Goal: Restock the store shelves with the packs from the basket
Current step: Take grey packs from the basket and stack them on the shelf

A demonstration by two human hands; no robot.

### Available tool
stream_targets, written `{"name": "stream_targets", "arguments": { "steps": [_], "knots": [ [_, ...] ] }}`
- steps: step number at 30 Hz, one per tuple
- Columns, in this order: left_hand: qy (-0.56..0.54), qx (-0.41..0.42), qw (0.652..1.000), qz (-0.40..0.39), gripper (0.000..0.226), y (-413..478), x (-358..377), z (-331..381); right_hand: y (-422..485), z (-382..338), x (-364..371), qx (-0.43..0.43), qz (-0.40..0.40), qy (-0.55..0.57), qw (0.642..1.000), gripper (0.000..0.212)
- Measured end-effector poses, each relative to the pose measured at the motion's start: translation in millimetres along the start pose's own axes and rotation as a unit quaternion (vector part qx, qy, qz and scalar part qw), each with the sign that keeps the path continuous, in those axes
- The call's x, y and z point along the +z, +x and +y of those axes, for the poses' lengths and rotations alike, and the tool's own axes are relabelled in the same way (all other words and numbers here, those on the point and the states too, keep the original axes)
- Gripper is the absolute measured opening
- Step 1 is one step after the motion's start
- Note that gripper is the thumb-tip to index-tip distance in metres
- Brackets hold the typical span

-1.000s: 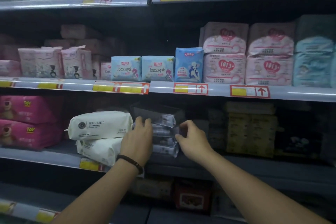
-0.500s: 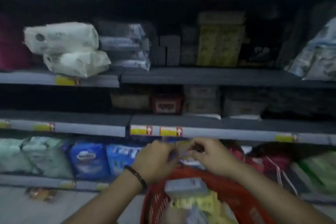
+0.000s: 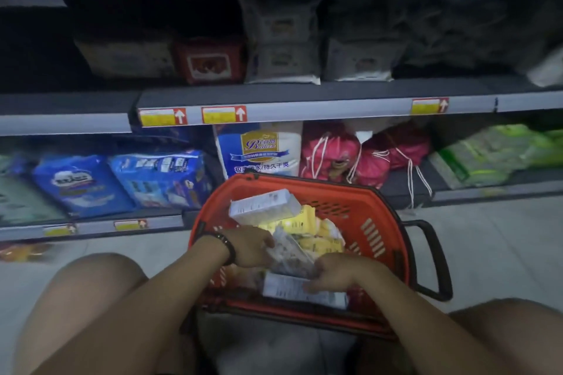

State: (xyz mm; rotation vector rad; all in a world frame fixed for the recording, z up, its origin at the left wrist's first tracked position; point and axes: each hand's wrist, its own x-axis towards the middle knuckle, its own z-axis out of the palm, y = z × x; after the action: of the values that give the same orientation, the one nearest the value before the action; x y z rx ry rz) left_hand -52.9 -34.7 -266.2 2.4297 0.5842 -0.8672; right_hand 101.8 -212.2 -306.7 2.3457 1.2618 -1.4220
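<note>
A greyish crinkled pack [image 3: 291, 253] is held tilted between the fingers [image 3: 266, 242] of both hands, inside the red basket [image 3: 376, 222]. Yellow packs [image 3: 310, 227] lie just beyond the fingers, and a white pack [image 3: 292, 288] lies beneath the right ones.

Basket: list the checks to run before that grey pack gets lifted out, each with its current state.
1. Left hand grips the grey pack: ok.
2. Right hand holds it as well: cannot tell; its fingers lie over the white pack.
3. Nothing lies on top of the grey pack: ok.
4. Basket upright: ok.
5. Free slot on the shelf: cannot tell, too dark and blurred.
</note>
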Motion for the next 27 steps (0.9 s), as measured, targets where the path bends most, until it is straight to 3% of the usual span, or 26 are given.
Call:
{"name": "stream_targets", "arguments": {
  "steps": [3, 8, 13, 16, 19, 21, 24, 27],
  "knots": [
    [-0.008, -0.009, 0.996, -0.094, 0.05, 1.9, 2.9, 3.9, 7.0, 10.2, 16.1, 0.021, -0.064, 0.025, 0.997, 0.087],
    [-0.014, -0.009, 0.994, -0.111, 0.051, 0.6, 9.9, 2.9, 8.5, 32.0, 22.2, 0.021, -0.055, 0.146, 0.987, 0.101],
    [-0.072, -0.036, 0.993, -0.091, 0.064, -8.0, 6.0, -6.1, 2.0, 32.4, 10.7, -0.045, 0.017, 0.168, 0.985, 0.063],
    [-0.182, -0.023, 0.98, -0.083, 0.065, -19.3, -3.7, -5.5, -1.9, 35.1, 1.9, -0.104, 0.122, 0.185, 0.969, 0.062],
    [-0.442, -0.002, 0.896, -0.048, 0.067, -27.4, -9.6, -16.6, -2.0, 34.6, -3.4, -0.167, 0.264, 0.163, 0.936, 0.069],
    [-0.545, 0.001, 0.837, 0.047, 0.068, -25.0, -10.7, -19.5, -2.8, 28.3, -6.2, -0.193, 0.346, 0.172, 0.902, 0.073],
    [-0.625, 0.017, 0.771, 0.118, 0.04, -22.1, -9.3, -4.9, -6.4, 15.6, -9.0, -0.203, 0.422, 0.177, 0.866, 0.077],
    [-0.643, 0.003, 0.752, 0.149, 0.034, -16.3, -9.7, -2.0, -7.0, 4.1, -8.7, -0.196, 0.457, 0.172, 0.85, 0.08]
  ]
}}
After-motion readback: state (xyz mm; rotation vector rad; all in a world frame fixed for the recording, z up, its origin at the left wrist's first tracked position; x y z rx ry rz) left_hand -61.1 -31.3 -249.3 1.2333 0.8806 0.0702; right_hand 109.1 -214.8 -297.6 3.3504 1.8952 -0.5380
